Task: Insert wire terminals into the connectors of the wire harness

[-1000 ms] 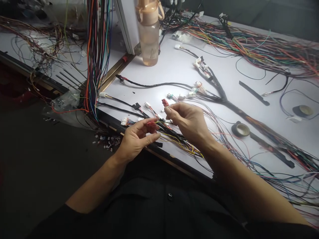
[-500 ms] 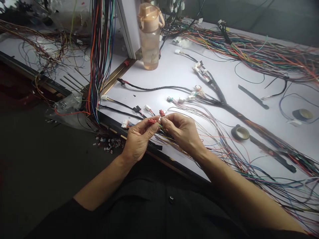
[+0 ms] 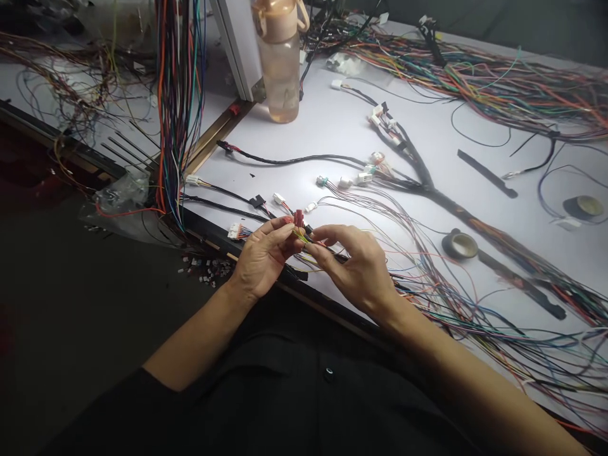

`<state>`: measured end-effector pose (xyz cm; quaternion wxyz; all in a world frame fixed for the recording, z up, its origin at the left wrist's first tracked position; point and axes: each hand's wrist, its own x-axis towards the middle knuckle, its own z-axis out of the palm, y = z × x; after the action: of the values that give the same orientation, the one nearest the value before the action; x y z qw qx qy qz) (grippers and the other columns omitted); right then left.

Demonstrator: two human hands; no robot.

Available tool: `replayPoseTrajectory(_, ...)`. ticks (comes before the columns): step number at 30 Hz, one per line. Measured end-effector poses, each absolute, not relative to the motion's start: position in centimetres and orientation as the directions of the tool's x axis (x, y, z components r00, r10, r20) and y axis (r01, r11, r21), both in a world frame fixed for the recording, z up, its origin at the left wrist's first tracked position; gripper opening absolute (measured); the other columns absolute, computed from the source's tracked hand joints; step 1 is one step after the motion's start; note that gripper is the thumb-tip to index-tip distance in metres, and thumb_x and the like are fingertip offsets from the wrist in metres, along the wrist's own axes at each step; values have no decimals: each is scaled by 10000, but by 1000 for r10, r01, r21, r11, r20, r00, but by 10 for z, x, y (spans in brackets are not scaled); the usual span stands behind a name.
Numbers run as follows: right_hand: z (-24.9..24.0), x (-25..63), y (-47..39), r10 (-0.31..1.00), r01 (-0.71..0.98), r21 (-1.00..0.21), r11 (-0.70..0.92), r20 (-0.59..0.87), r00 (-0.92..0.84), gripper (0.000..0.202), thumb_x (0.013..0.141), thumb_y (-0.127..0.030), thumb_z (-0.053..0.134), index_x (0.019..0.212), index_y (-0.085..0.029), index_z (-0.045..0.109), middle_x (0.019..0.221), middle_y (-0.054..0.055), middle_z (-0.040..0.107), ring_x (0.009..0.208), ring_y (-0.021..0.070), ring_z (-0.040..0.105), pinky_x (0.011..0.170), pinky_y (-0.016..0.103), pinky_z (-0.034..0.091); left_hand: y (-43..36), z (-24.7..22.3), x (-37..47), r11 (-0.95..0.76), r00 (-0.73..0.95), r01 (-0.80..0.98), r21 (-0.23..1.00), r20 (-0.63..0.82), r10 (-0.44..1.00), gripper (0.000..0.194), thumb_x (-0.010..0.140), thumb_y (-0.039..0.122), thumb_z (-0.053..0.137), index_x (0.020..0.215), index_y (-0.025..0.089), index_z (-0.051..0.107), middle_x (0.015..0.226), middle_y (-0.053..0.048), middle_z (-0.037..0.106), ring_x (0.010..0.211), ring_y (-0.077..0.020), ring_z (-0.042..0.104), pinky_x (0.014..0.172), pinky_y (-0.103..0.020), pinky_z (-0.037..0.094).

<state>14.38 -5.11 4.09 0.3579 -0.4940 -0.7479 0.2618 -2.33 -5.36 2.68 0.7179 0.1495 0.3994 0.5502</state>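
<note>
My left hand [image 3: 261,256] is closed, thumb and fingers pinching a red connector [image 3: 298,219]; a second bit of red shows at its fingertips, partly hidden. From the connector run thin yellow-green wires [image 3: 301,237] toward my right hand [image 3: 358,263]. That hand is closed too, its thumb and forefinger on those wires just behind the connector. Just beyond the fingers lie a small white connector [image 3: 311,206] and another white connector [image 3: 278,199] on red and dark leads. A white multi-pin connector [image 3: 234,230] lies left of my left hand.
A taped wire harness [image 3: 451,204] branches across the white table. A water bottle [image 3: 281,76] stands at the back. Tape rolls [image 3: 460,244] lie at the right. Hanging wires [image 3: 178,107] rise at the left, and loose wires [image 3: 513,101] cover the back right.
The two red connectors, apart before, are now close together at my left fingertips. My right hand has shifted from the connector onto the wires. The view has tilted slightly.
</note>
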Motion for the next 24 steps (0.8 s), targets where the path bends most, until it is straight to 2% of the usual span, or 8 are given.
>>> replayPoseTrajectory(3, 39, 141, -54, 929, 589, -723, 361, 223, -297, 177, 883, -353, 628, 820, -197, 682, 726, 12, 708, 671, 143, 627, 755, 312, 405, -53, 28, -25, 362, 91, -665, 653, -410, 908, 176, 735, 140, 729, 908, 140, 692, 811, -23, 717, 667, -71, 653, 697, -170, 535)
replayPoseTrajectory(8, 44, 139, -51, 955, 456, -874, 168, 30, -294, 301, 908, -366, 567, 690, -177, 651, 572, -9, 614, 522, 102, 529, 564, 238, 381, -54, 27, -30, 377, 117, -634, 675, -398, 910, 330, 752, 120, 727, 1072, 189, 684, 961, -34, 728, 711, -67, 663, 757, -187, 541)
replayPoseTrajectory(12, 46, 140, -51, 965, 409, -908, 92, -20, -262, 325, 897, -380, 577, 656, -168, 633, 558, -23, 585, 499, 84, 478, 529, 220, 366, -54, 24, -33, 347, 91, -627, 698, -377, 922, 243, 754, 162, 755, 994, 165, 719, 929, -32, 735, 728, -65, 671, 764, -171, 543)
replayPoseTrajectory(18, 44, 141, -50, 965, 434, -898, 78, -41, -258, 324, 892, -395, 579, 670, -167, 637, 563, -17, 582, 523, 91, 490, 534, 223, 367, -53, 18, -30, 329, 73, -643, 692, -372, 925, 246, 741, 222, 782, 965, 135, 731, 883, -35, 731, 737, -78, 673, 762, -177, 551)
replayPoseTrajectory(21, 45, 142, -49, 960, 515, -836, 187, 45, -276, 283, 913, -370, 558, 742, -175, 673, 623, 3, 650, 579, 116, 565, 613, 254, 401, -53, 17, -28, 324, 45, -659, 679, -395, 918, 214, 742, 215, 781, 930, 129, 728, 842, -24, 724, 700, -65, 665, 732, -163, 549)
replayPoseTrajectory(24, 50, 147, -53, 918, 610, -686, 397, 284, -278, 165, 915, -312, 578, 892, -195, 691, 801, 17, 732, 724, 148, 646, 775, 316, 416, -53, 17, -27, 311, -13, -670, 674, -430, 903, 171, 735, 202, 785, 878, 139, 715, 806, -9, 721, 656, -58, 661, 668, -154, 545)
